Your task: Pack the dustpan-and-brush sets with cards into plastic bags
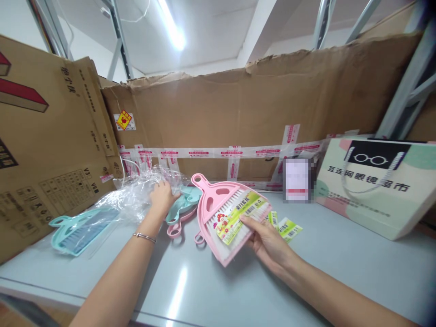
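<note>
A pink dustpan [218,198] with a white-bristled brush nested in it is tilted up over the table. My right hand [269,238] grips its wide edge, thumb pressing a yellow-green label card [238,217] against the bristles. Farther left, my left hand [162,198] reaches into crumpled clear plastic bags [132,195], fingers curled onto the film and thumb pointing right; the fingertips are partly hidden. Beside that thumb lies a turquoise dustpan set [184,203], with a pink handle [174,230] under it. Another turquoise dustpan with a blue brush [83,231] lies in plastic at the left.
More label cards [289,228] lie right of the pink set. A pale gift bag [374,186] stands at the right, near a blurred white box [297,179]. Large cardboard [211,113] walls the back of the grey table [204,295]; a printed carton [51,136] stands left.
</note>
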{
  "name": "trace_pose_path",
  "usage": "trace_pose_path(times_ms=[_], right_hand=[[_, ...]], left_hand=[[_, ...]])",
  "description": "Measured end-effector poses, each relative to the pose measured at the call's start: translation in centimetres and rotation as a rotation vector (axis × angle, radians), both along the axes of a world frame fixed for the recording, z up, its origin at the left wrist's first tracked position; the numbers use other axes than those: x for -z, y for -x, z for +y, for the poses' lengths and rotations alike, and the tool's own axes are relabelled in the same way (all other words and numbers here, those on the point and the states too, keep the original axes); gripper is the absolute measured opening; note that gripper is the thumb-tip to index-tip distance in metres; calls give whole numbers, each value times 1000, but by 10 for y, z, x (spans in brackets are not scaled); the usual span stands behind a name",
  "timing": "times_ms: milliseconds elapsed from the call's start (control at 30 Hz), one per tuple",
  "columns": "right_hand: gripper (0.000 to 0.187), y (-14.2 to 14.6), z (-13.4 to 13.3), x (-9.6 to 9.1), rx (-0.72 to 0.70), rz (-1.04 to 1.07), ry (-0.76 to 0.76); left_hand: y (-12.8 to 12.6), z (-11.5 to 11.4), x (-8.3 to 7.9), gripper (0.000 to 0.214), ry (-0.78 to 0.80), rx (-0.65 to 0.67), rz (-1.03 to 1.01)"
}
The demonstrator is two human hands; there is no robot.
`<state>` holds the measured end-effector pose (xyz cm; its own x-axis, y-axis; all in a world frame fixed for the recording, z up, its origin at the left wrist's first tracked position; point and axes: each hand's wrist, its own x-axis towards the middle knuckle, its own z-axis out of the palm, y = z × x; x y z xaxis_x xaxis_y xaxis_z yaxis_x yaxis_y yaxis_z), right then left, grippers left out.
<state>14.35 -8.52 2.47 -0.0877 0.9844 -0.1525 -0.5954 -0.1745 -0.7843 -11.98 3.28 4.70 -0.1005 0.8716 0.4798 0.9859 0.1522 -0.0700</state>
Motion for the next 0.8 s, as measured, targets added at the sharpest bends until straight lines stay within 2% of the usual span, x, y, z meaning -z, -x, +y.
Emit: trace_pose_path(times_ms=[100,200,333,433,633,733,800], right_hand=[[30,0,0,0,5,-11,6],[27,0,-1,-1,-7,-31,-8],[25,-1,-2,-1,-41,-79,-8],[26,-1,-2,0,-56,-101,-11],[24,-1,-1,-2,-3,-103,23],[25,-1,0,-3,4,-68,34],[25,-1,0,-3,8,-8,37]], left_hand=[[2,1,0,26,69,-14,7],[2,-3,-10,26,-24,6,-38],[-17,-21,-28,21,-215,181,-17],[-40,-40,-36,23,-308,297,60],[-72,-65,-30,21,-301,516,174],[-81,-68,-24,21,-280,640,124],[-83,-68,-22,22,-252,677,49]])
